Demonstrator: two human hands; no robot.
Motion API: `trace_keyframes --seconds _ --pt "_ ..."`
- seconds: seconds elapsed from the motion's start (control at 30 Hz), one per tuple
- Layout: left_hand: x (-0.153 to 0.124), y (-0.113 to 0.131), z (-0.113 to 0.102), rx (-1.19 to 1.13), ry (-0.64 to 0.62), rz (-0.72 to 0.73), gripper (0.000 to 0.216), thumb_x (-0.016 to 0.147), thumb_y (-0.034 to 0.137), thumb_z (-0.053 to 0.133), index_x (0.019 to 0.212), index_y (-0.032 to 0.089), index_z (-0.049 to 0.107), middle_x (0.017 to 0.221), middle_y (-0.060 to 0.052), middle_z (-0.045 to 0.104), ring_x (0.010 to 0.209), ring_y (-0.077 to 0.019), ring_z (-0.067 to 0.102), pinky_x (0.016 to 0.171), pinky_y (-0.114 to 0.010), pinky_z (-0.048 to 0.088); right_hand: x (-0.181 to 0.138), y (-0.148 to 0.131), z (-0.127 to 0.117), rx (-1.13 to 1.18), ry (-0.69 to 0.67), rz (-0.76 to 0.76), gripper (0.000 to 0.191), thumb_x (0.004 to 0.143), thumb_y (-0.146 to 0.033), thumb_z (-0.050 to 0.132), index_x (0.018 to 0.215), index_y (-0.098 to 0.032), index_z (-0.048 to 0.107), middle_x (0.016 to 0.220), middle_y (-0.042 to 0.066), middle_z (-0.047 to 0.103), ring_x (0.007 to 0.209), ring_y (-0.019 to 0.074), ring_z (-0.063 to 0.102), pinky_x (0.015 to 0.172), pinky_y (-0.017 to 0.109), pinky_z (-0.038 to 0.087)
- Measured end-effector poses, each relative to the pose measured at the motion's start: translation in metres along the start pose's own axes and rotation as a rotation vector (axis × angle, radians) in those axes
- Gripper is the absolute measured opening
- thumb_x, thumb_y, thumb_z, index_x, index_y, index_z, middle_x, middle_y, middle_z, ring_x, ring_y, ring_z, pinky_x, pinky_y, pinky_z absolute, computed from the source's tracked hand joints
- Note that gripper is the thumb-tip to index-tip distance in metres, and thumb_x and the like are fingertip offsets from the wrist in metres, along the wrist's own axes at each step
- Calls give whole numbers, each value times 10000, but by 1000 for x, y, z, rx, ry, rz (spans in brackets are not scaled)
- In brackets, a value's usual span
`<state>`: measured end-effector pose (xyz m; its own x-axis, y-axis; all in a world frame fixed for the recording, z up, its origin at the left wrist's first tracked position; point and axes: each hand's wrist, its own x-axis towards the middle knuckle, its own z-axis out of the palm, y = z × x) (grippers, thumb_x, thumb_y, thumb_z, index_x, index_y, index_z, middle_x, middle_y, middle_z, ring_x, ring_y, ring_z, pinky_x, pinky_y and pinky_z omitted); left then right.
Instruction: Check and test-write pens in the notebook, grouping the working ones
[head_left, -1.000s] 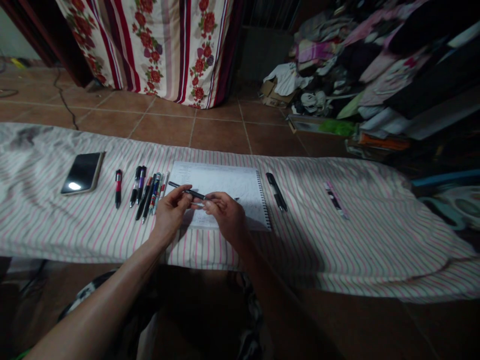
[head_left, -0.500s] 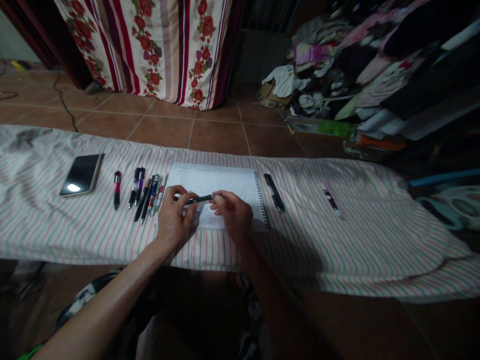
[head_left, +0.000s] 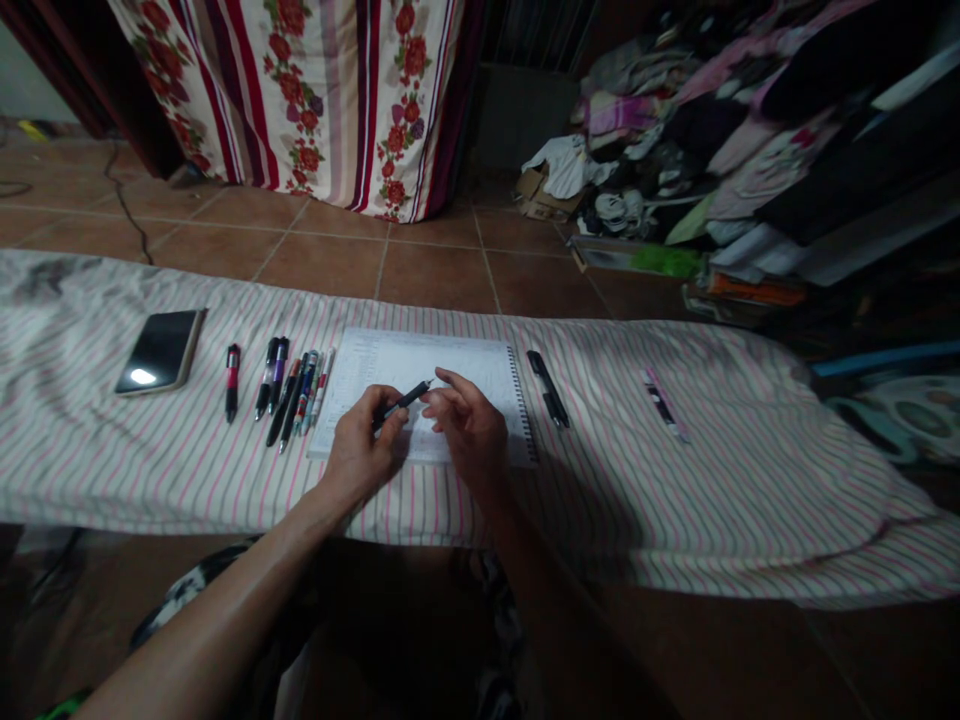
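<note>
The scene is dim and cool in tone, lit from out of view, apparently above and to the left: the left hand point(head_left: 360, 440) catches a pale sheen while the right hand point(head_left: 476, 430) is duskier, and a soft shadow spreads over the striped cloth point(head_left: 720, 500) on the right. A white oval glare burns on the phone point(head_left: 160, 345), and writing on the notebook point(head_left: 472, 355) is too faint to read. Wide-angle stretching smears the clothes pile point(head_left: 697, 130), and the space below the cloth sinks into near-black.
</note>
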<state>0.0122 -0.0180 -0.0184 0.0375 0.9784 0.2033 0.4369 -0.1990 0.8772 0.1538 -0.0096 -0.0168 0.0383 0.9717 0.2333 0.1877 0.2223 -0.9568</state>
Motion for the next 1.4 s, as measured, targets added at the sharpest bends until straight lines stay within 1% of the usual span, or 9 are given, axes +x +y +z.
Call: trace_keyframes --seconds 0.13,0.3,0.47,0.6,0.8,0.97,1.2,1.3,1.4 --pt "2 -1 2 -91 13 -74 126 799 305 497 876 206 501 783 -6 603 704 -157 585 694 -314 450 6 8 -11 -102 91 -5 326 796 -348 529 1070 -178 579 821 35 683 672 146 642 599 265 524" --pt "5 -1 3 -252 63 -172 157 763 295 549 872 191 505 729 14 556 653 -135 582 660 -287 454 17 18 -39 -407 212 -76 245 792 -255 498 962 -155 643 825 64 659 693 162 618 624 281 511" --pt "8 2 2 -375 79 -222 227 738 277 565 938 176 524 705 42 509 593 -103 555 600 -243 448 18 26 -57 -672 110 -99 210 756 -171 528 900 -152 680 858 88 636 702 170 595 701 306 492" --pt "8 3 0 -333 53 -235 280 742 284 561 995 164 555 697 34 543 585 -102 561 607 -243 451 16 34 -57 -733 10 -91 220 750 -155 557 929 -178 684 863 73 621 672 156 568 678 292 477" --pt "6 4 0 -351 41 -255 317 728 300 576 1008 152 571 708 19 574 574 -103 562 600 -248 460 18 41 -52 -751 -46 -121 146 743 -141 579 832 -185 686 845 73 618 725 171 575 709 302 469" --pt "6 8 -1 -349 32 -281 319 715 305 578 991 147 571 707 17 576 575 -106 555 582 -245 454 19 38 -51 -639 -10 -92 113 745 -167 556 799 -187 653 797 58 644 726 178 602 696 304 477" --pt "3 1 0 -274 -18 -252 324 741 325 558 1019 161 591 770 -7 595 626 -124 559 626 -272 457 24 22 -47 -115 36 68 220 727 -313 567 863 -166 656 752 33 656 632 137 588 589 252 462" --pt "2 -1 0 -254 -42 -247 344 744 344 560 1034 163 597 789 -22 609 658 -140 569 638 -285 467 25 12 -46 19 59 141 277 719 -340 574 905 -159 668 736 19 650 597 111 541 565 237 435" --pt "1 0 1 -246 -84 -243 349 749 353 556 1034 158 601 767 -24 617 653 -146 567 624 -284 467 25 6 -43 124 52 185 284 701 -344 596 903 -162 677 752 15 653 609 100 534 609 242 447"
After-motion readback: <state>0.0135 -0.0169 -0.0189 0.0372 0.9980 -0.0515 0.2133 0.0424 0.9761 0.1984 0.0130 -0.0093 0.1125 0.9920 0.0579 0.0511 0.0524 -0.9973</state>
